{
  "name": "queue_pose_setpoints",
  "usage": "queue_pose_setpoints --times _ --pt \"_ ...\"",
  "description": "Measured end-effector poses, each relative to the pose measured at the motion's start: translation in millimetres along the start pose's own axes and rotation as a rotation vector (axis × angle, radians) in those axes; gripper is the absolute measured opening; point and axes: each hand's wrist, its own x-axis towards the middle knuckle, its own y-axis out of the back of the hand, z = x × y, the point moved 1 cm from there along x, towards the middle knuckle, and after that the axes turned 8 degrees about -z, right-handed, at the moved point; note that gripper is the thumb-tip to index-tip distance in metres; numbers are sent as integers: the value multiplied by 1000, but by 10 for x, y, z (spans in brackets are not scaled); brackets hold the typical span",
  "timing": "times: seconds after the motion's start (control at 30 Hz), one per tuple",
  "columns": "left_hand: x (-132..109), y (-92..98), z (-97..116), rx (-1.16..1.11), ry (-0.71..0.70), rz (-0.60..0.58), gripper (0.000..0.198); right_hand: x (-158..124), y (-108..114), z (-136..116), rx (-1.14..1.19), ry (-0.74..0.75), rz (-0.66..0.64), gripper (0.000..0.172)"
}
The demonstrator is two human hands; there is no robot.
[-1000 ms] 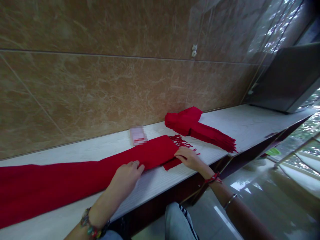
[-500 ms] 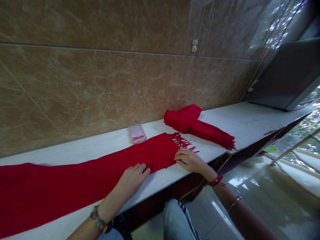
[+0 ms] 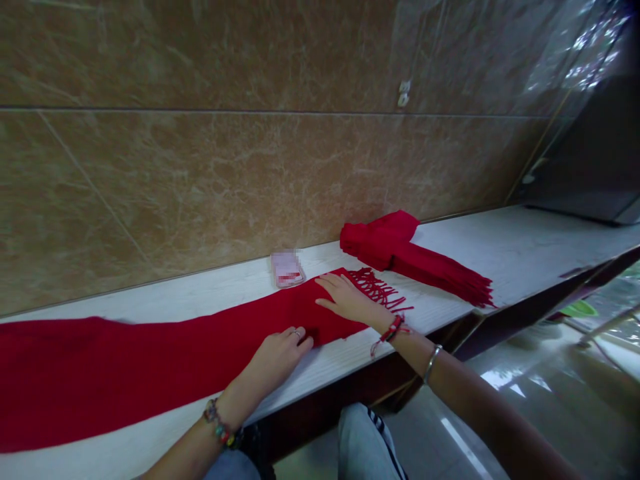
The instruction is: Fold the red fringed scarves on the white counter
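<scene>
A long red scarf lies stretched along a white counter, its fringed end to the right. My right hand rests flat on the scarf near the fringe, fingers stretched out. At the scarf's near edge my left hand presses down with its fingertips; the fingers are slightly curled and a ring shows. A second red scarf, folded, lies farther right against the wall.
A small pink packet lies by the marble wall just behind the scarf. A dark box-like appliance stands at the counter's far right. Below the counter edge are my knee and a shiny floor.
My right hand has moved from the scarf's near right corner up onto the cloth beside the fringe. The folded-under corner is now flat. My left hand has stayed at the near edge.
</scene>
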Motion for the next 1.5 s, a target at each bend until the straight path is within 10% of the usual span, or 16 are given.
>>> queue_pose_setpoints --times 0.37,0.73,0.9,1.13,1.5 --pt "-111 -109 -209 -91 226 13 37 37 -392 255 -88 -163 -172 56" --pt "-283 -120 -369 -40 331 -34 40 69 -414 304 -36 -148 -61 49" --pt "-415 -191 -479 -73 426 -43 45 38 -254 86 146 140 55 31" --pt "-489 -148 -601 -204 410 -17 47 139 -36 -578 305 565 -301 40" --pt "-387 -97 -584 -142 463 29 37 298 -310 -385 635 270 -101 12"
